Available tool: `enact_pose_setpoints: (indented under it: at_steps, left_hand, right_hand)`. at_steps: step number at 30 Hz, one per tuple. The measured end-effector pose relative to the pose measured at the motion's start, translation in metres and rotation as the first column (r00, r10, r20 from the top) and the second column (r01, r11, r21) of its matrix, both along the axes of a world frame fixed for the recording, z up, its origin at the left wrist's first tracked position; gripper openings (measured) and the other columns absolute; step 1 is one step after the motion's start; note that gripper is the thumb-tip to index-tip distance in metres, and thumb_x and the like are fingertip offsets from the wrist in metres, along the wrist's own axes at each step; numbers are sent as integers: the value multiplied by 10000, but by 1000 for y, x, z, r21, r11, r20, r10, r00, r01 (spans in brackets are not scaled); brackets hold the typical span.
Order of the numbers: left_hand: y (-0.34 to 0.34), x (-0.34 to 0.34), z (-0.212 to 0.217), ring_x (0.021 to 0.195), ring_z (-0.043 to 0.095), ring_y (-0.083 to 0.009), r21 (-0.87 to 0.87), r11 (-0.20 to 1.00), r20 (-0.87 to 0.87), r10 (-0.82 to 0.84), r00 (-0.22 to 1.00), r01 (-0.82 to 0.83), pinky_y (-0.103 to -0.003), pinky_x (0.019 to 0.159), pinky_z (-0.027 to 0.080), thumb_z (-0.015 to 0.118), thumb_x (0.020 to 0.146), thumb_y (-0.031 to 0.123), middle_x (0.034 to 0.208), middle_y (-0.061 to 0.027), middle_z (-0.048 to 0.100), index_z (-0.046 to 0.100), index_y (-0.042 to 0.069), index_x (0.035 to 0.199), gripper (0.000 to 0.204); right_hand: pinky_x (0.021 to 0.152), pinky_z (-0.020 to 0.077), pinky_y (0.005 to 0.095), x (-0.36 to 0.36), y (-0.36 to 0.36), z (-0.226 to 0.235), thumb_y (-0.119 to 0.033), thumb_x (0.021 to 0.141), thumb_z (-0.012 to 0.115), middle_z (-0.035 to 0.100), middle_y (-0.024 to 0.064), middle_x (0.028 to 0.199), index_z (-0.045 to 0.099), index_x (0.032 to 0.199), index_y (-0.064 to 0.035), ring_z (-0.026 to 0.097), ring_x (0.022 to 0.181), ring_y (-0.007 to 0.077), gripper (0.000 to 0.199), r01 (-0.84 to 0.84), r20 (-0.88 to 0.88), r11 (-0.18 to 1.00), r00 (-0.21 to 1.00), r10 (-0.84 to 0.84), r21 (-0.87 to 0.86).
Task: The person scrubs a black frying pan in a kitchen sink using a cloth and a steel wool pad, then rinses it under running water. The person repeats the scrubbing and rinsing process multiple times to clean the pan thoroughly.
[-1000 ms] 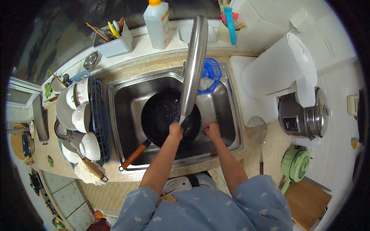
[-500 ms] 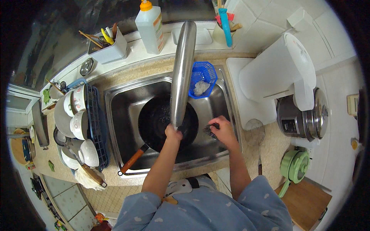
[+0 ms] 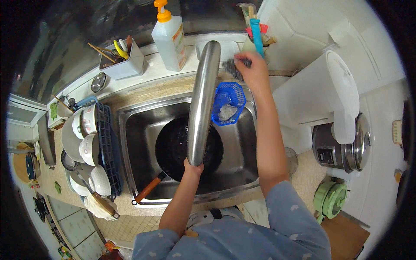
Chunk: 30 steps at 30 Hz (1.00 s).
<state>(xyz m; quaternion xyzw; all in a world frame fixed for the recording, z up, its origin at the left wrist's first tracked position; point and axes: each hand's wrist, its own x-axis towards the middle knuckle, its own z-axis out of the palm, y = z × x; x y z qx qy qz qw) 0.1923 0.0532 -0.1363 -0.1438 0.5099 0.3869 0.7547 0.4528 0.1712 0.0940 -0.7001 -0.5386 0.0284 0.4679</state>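
Note:
My left hand (image 3: pixel 193 167) is at the near end of a long steel piece, which looks like the faucet spout (image 3: pixel 203 99). It hides the fingers, so whether they grip it does not show. Beneath lies a black frying pan (image 3: pixel 171 149) with a wooden handle (image 3: pixel 149 189), resting in the steel sink (image 3: pixel 240 160). At the back of the sink my right hand (image 3: pixel 252 69), slightly blurred, is closed on a dark wiry steel wool scrubber (image 3: pixel 232 69). Close below it, a blue basket (image 3: pixel 235 90) contains a crumpled whitish clump (image 3: pixel 226 112).
On the left, a blue dish rack (image 3: pixel 112 151) carries bowls (image 3: pixel 100 182) and a ladle. Along the back ledge stand a grey utensil box (image 3: pixel 130 64), a pump bottle (image 3: pixel 168 41) and a brush holder. To the right are a white container (image 3: pixel 318 93), an electric cooker (image 3: pixel 331 145) and a green pot (image 3: pixel 329 199).
My right hand has carried the scrubber from the sink's right side up to the back ledge. My left hand stays at the spout's near end. The whole view has shifted slightly.

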Motion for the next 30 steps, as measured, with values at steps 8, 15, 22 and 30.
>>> enact_pose_setpoints:
  at_steps: [8, 15, 22, 30]
  left_hand:
    - [7, 14, 35, 553, 410, -165, 48, 988, 13, -150, 989, 149, -280, 513, 342, 467, 786, 90, 705, -5, 455, 464, 146, 740, 73]
    - [-2, -36, -86, 719, 490, -168, 274, 926, 29, -277, 960, 259, -296, 675, 417, 455, 843, 106, 815, -37, 517, 549, 55, 987, 179]
    - [-3, 20, -21, 700, 492, -170, 69, 987, -226, -126, 966, 145, -295, 614, 413, 471, 783, -22, 934, -55, 531, 457, 59, 1155, 382]
    - [7, 2, -7, 766, 512, -143, 215, 961, -16, -171, 985, 171, -256, 626, 401, 487, 706, -65, 1028, -51, 544, 475, 40, 1183, 488]
  right_hand:
    - [755, 436, 369, 48, 103, -86, -165, 685, 668, 596, 155, 833, 636, 884, -68, 546, 862, 295, 224, -51, -165, 996, 984, 63, 74]
    - [734, 440, 377, -36, -12, -38, -225, 689, 647, 621, 123, 887, 650, 771, -56, 558, 892, 283, 187, 5, 195, 776, 969, 153, -631]
    - [811, 422, 396, -33, -52, -100, -202, 678, 652, 613, 122, 898, 647, 779, -73, 519, 947, 303, 164, 175, 392, 832, 918, 55, -527]
    - [633, 429, 415, -99, -99, -24, -128, 745, 601, 566, 147, 734, 519, 803, -42, 550, 708, 322, 132, 53, -84, 968, 994, -76, -247]
